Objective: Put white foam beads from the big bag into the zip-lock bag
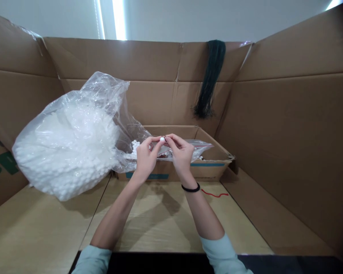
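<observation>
A small white foam ball (162, 139) is pinched between the thumb and forefinger of my left hand (146, 156). Right beside it, the fingertips of my right hand (183, 155) are pressed together on something tiny and dark, too small to name. Both hands are held over the front of a low cardboard box (204, 173). Under them, a clear zip bag (201, 149) with small reddish pieces lies across the box. Loose white balls (135, 145) show just left of my left hand, at the mouth of a large clear plastic bag (65, 152) full of them.
Tall cardboard walls (297, 125) enclose the wooden table (160, 220) at the back and sides. A bundle of dark green strands (213, 78) hangs over the back wall. A short red string (215, 195) lies on the table right of my right wrist.
</observation>
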Demonstrator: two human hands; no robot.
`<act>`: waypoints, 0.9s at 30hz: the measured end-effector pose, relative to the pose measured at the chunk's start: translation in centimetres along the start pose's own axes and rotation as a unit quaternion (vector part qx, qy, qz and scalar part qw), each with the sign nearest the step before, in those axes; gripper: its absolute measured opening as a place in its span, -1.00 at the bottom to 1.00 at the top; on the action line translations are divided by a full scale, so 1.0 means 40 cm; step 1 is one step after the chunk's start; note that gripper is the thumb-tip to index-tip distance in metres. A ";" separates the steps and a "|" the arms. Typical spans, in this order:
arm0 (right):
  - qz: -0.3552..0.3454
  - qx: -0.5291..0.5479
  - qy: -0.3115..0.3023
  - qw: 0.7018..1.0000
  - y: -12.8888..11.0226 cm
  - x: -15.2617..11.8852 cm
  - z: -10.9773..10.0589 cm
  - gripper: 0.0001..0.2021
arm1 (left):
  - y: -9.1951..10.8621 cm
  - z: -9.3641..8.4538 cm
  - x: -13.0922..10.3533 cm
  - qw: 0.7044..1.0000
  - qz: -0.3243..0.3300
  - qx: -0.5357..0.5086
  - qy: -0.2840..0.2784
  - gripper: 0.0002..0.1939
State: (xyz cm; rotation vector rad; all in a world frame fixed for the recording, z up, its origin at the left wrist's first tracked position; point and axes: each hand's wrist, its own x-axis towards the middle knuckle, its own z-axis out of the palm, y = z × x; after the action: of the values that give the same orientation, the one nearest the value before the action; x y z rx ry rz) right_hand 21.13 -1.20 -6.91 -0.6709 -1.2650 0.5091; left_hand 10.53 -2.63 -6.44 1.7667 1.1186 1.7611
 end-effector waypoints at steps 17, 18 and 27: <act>-0.058 -0.057 0.026 0.996 0.016 -0.015 0.012 -0.82 | -0.026 -0.001 0.001 0.995 0.090 0.031 0.013 -0.78; -0.061 -0.063 0.031 0.996 0.015 -0.017 0.014 -0.82 | -0.027 0.000 0.001 0.995 0.092 0.030 0.016 -0.78; -0.083 -0.047 0.024 0.995 0.023 -0.022 0.024 -0.84 | -0.034 -0.001 0.006 0.992 0.115 0.045 0.031 -0.81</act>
State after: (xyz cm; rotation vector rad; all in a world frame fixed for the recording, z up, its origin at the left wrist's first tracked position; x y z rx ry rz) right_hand 20.01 -0.99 -8.01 -0.6469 -1.2931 0.2961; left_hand 10.12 -1.64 -7.30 1.9745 1.0693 1.9370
